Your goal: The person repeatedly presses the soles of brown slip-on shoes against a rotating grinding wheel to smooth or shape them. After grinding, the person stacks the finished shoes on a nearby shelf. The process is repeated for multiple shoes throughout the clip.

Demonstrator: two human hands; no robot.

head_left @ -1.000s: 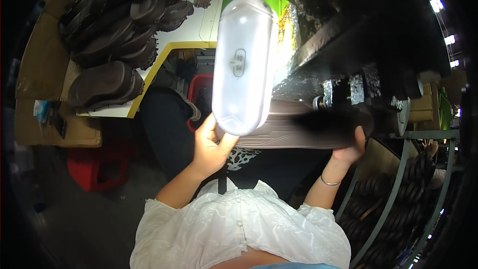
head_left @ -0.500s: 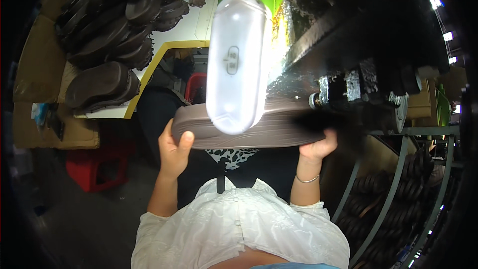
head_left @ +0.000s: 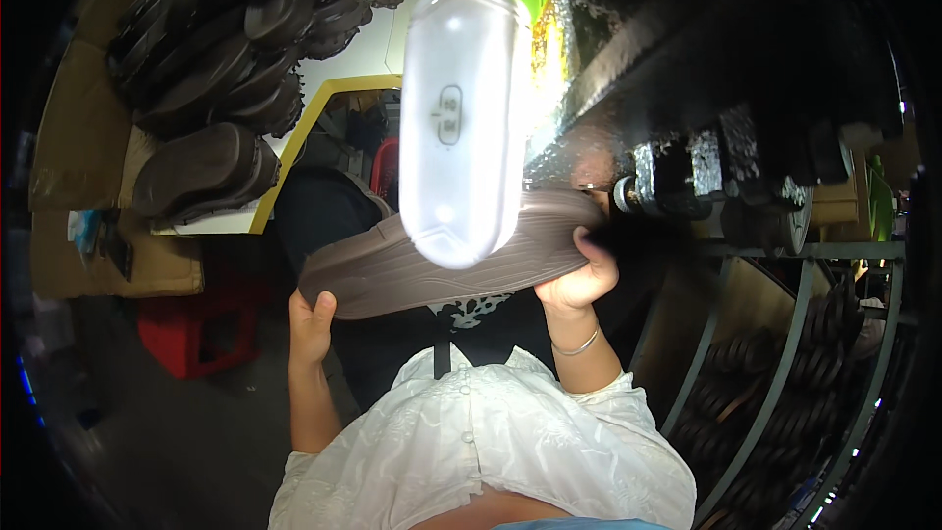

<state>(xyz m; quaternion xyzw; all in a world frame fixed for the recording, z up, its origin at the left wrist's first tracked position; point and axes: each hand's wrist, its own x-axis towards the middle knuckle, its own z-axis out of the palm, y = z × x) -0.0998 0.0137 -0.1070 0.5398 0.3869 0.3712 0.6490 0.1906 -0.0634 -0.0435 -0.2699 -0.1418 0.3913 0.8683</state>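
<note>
A thick dark brown shoe sole [head_left: 461, 280] spans the space between my hands, its ridged side wall toward me and its left end lower than the right. My left hand [head_left: 312, 324] is closed on the left end, thumb on the near side. At the other end my right hand [head_left: 579, 277] grips the sole, thumb up along it and a bracelet on the wrist. A dark blurred part [head_left: 643, 240] of the machine is close to the right end; whether it touches the sole I cannot tell. A bright white lamp [head_left: 461, 118] hides part of the sole.
Brown soles [head_left: 196, 172] lie heaped on a white table with a yellow edge [head_left: 294, 152] at the upper left, beside cardboard. Black machinery [head_left: 706, 172] fills the upper right. A rack [head_left: 775, 373] of soles stands at right, a red stool [head_left: 196, 329] at left.
The sole has shifted left and tilted, its left end dropping and its right end rising. Both hands have moved left with it, the left one also lower.
</note>
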